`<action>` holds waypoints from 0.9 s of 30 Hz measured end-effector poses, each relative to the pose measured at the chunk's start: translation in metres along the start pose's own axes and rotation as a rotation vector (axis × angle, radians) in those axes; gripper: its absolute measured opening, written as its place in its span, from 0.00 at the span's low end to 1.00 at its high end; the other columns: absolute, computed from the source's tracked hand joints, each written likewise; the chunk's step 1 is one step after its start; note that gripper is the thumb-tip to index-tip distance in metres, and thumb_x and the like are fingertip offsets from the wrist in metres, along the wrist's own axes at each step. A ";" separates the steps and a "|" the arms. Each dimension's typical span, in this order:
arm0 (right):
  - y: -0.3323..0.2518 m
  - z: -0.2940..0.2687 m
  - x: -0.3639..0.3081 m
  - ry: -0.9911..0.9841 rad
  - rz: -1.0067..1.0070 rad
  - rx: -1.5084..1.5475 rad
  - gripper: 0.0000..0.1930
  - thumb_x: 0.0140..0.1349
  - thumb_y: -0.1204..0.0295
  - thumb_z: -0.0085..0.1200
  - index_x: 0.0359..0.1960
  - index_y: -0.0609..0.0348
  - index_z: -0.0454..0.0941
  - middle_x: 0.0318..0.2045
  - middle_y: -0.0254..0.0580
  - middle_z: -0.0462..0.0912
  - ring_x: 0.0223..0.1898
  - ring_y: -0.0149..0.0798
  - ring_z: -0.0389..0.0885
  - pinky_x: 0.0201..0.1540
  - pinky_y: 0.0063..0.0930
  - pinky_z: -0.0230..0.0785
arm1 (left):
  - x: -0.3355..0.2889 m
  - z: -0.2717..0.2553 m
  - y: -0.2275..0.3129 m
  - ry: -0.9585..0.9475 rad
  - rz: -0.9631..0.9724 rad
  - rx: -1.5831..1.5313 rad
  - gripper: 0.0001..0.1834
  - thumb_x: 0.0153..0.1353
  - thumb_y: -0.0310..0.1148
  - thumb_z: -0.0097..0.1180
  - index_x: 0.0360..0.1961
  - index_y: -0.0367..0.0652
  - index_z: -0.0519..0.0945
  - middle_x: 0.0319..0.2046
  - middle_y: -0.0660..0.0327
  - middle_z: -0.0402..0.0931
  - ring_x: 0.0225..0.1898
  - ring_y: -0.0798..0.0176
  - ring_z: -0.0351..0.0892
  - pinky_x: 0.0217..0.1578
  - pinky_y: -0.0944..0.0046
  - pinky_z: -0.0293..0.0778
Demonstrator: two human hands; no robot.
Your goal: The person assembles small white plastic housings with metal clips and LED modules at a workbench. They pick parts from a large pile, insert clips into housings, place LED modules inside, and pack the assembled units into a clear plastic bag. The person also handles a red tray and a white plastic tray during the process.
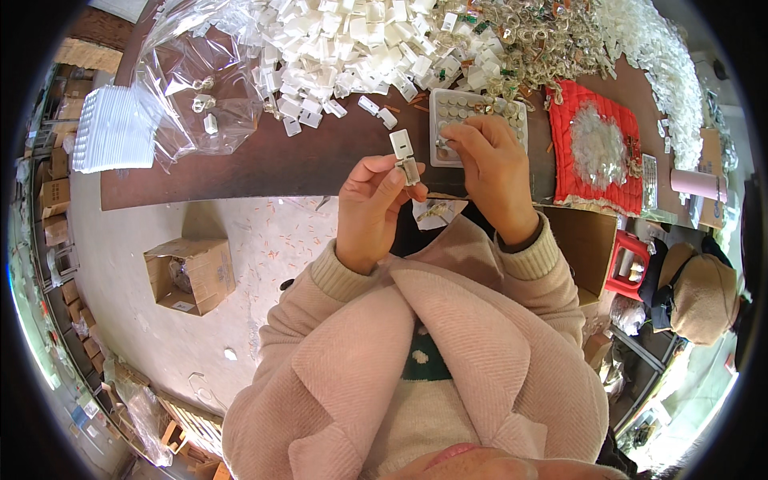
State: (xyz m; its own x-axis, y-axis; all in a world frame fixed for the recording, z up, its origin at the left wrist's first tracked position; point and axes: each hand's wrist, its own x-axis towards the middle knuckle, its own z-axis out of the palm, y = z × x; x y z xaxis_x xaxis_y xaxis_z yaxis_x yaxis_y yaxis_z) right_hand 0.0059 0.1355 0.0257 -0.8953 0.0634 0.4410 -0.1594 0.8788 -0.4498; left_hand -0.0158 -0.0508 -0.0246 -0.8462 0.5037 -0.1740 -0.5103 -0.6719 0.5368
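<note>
My left hand (pixel 374 204) pinches a small white plastic case (pixel 401 146) between thumb and fingers. The case is unfolded, its pale lid half standing up and its lower half in the fingertips. To the right, my right hand (pixel 498 170) reaches over a clear plastic tray (pixel 436 149) holding rows of round silvery discs like button cells. Its thumb and index finger are pressed together at the tray's near left part; whatever lies between them is too small to make out. Two loose white case pieces (pixel 378 112) lie on the table beyond my left hand.
A big heap of white plastic cases (pixel 344 40) covers the table's far side, with brassy metal parts (pixel 552 36) beside it. A red cloth (pixel 570 172) holds clear small pieces. Clear plastic bags (pixel 192 100) and stacked white trays (pixel 114 128) sit left. A cardboard box (pixel 210 276) stands on the floor.
</note>
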 end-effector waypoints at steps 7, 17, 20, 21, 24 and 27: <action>0.003 -0.007 0.008 -0.116 -0.181 -0.088 0.13 0.51 0.82 0.61 0.38 0.53 0.82 0.34 0.39 0.80 0.38 0.45 0.80 0.39 0.38 0.72 | 0.001 0.000 -0.001 0.013 -0.013 -0.015 0.08 0.69 0.26 0.55 0.48 0.41 0.76 0.44 0.49 0.83 0.39 0.57 0.84 0.42 0.58 0.81; -0.028 -0.010 -0.006 0.033 -0.142 0.225 0.12 0.50 0.78 0.59 0.38 0.55 0.82 0.35 0.40 0.79 0.35 0.45 0.80 0.37 0.36 0.73 | 0.002 0.006 -0.007 -0.085 0.063 -0.037 0.09 0.68 0.22 0.55 0.48 0.41 0.77 0.42 0.51 0.83 0.40 0.56 0.85 0.43 0.57 0.82; -0.031 -0.012 -0.007 0.050 -0.141 0.240 0.14 0.49 0.79 0.60 0.39 0.56 0.83 0.34 0.40 0.80 0.35 0.45 0.80 0.37 0.35 0.74 | 0.000 0.006 -0.005 -0.077 0.023 -0.063 0.09 0.68 0.22 0.55 0.48 0.41 0.78 0.41 0.52 0.83 0.39 0.57 0.84 0.42 0.57 0.82; -0.031 -0.011 -0.006 0.084 -0.138 0.248 0.14 0.48 0.79 0.60 0.40 0.56 0.83 0.34 0.39 0.80 0.35 0.45 0.81 0.38 0.35 0.74 | -0.001 0.005 -0.004 -0.085 0.011 -0.073 0.09 0.68 0.22 0.55 0.48 0.41 0.78 0.42 0.52 0.83 0.39 0.57 0.84 0.42 0.58 0.82; -0.030 -0.007 -0.005 0.123 -0.227 0.242 0.16 0.48 0.79 0.60 0.41 0.57 0.83 0.35 0.39 0.82 0.35 0.44 0.81 0.37 0.33 0.74 | -0.002 0.005 -0.004 -0.093 0.006 -0.087 0.09 0.68 0.22 0.55 0.48 0.41 0.78 0.42 0.53 0.83 0.38 0.58 0.83 0.41 0.59 0.82; -0.030 -0.003 -0.010 0.126 -0.305 0.180 0.16 0.48 0.79 0.61 0.42 0.58 0.83 0.35 0.38 0.82 0.35 0.44 0.82 0.37 0.33 0.75 | -0.002 0.004 -0.006 -0.070 0.012 -0.074 0.09 0.68 0.23 0.55 0.48 0.41 0.78 0.42 0.53 0.83 0.37 0.58 0.83 0.40 0.59 0.82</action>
State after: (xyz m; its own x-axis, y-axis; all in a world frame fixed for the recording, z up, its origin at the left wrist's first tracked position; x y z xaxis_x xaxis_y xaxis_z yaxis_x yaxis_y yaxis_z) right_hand 0.0207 0.1099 0.0378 -0.7391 -0.1205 0.6628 -0.4912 0.7698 -0.4077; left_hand -0.0104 -0.0457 -0.0238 -0.8409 0.5303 -0.1085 -0.5123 -0.7150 0.4757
